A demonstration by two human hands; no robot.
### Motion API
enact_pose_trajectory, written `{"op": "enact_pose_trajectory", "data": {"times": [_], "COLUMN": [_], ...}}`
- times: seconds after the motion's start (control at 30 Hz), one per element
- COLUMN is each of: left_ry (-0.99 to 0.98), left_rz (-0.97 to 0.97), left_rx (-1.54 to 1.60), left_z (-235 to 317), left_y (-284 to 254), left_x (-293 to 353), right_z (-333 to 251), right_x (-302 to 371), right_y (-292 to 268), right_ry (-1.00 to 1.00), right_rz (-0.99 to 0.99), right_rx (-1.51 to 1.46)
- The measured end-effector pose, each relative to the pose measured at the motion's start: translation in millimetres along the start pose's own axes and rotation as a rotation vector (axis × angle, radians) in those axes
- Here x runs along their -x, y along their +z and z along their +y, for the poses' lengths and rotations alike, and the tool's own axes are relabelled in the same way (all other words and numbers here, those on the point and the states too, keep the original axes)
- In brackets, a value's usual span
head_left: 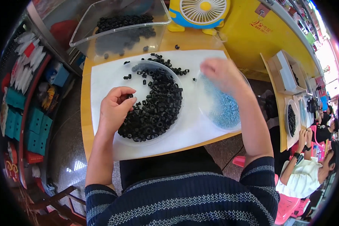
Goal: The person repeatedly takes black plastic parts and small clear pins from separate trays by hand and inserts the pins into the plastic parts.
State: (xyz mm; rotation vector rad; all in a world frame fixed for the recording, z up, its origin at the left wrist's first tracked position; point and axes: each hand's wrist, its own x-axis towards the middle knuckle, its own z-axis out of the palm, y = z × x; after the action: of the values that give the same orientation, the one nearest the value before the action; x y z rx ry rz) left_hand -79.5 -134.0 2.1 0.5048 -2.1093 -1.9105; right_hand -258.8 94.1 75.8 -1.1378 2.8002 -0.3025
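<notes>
Thumb & index nearly meeting, L hand seems to pinch a small black plastic pc over the round clear tray; R hand, curled and blurred by the blue beads, can't tell if it's got anything. Lots left, prob.: black plastic pcs heaped in tray, more in rect. bin, no obvious finished pile.

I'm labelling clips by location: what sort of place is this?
Probably a small workshop or shop: a bowl of small black parts on the table, shelves of goods at left, and another person at a second table.
</notes>
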Motion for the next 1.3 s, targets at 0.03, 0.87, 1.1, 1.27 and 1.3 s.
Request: {"op": "enact_pose_trajectory", "data": {"times": [0.03,0.87,1.1,1.27,1.3], "left_ry": [0.063,-0.252,-0.27,-0.281,-0.29], "left_rz": [-0.009,-0.286,-0.318,-0.319,-0.323], "left_rx": [-0.044,0.834,0.915,0.89,0.865], "left_z": [0.2,2.4,3.2,4.5,5.0], "left_y": [0.3,45.6,44.2,41.5,42.0], "left_x": [0.6,34.6,43.0,43.2,42.7], "right_z": [14.2,20.3,8.4,10.0,11.4], "right_x": [10.4,78.8,73.5,73.3,73.6], "right_y": [16.8,72.9,67.8,68.1,68.6], "right_ry": [0.015,-0.102,-0.182,-0.18,-0.173], "right_rz": [-0.137,0.119,0.087,0.106,0.111], "right_rx": [0.225,0.087,0.258,0.263,0.265]}}
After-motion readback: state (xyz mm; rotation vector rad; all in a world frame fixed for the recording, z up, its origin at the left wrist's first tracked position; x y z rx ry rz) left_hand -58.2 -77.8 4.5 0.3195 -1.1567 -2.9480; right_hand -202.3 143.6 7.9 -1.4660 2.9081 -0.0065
